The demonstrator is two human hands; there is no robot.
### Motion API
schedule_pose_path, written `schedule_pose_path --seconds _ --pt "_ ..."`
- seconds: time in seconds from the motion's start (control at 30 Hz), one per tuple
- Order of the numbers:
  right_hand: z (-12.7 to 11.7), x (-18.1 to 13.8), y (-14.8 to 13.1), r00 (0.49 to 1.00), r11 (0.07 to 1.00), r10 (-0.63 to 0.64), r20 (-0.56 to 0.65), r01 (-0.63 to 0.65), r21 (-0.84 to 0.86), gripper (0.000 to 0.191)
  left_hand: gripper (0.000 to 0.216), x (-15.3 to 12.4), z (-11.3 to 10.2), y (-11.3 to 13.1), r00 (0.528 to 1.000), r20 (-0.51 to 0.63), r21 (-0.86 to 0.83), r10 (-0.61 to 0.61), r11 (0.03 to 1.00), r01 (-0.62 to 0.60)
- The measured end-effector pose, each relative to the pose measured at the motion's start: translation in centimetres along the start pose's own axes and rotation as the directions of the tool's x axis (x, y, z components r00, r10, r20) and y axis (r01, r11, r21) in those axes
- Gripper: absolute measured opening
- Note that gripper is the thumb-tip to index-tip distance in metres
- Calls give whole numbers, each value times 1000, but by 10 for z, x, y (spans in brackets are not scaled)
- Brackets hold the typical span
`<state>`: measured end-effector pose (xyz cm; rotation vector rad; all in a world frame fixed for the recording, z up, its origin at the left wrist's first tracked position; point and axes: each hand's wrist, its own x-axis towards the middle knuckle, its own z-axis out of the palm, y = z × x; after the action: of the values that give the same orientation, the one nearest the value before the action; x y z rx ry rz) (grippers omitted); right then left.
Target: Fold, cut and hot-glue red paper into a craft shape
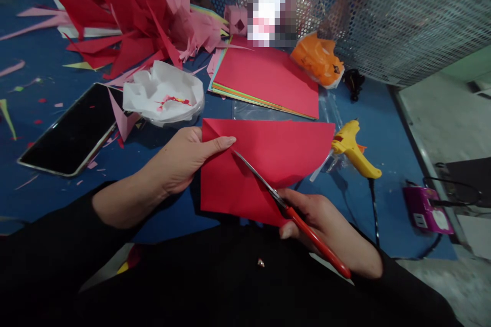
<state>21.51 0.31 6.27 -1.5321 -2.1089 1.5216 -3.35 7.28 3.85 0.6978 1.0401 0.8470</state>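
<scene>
Two hands angled inward, paper between

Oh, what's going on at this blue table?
Someone is cutting paper. Their left hand grips a red sheet by its left side, thumb on top. The right hand holds scissors, with a blade lying across the sheet and its tip near the left thumb. Behind it sits a stack of coloured paper; a yellow glue gun lies to the right.
</scene>
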Motion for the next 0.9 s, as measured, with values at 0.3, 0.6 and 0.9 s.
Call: schedule_pose_path --seconds 0.3,0.6,0.9 --pt "2 1 -1 1000 999 14 -21 -14 36 57 19 -1 0 0 1000 4 10 -16 1000 16" --pt "3 1 1 999 999 32 -32 -31 35 52 20 -1 1 1 999 11 -5 -38 999 38" --pt "1 0 2 1000 998 11 -17 -9 69 44 21 2 -1 3 998 -6 -71 -60 996 59"
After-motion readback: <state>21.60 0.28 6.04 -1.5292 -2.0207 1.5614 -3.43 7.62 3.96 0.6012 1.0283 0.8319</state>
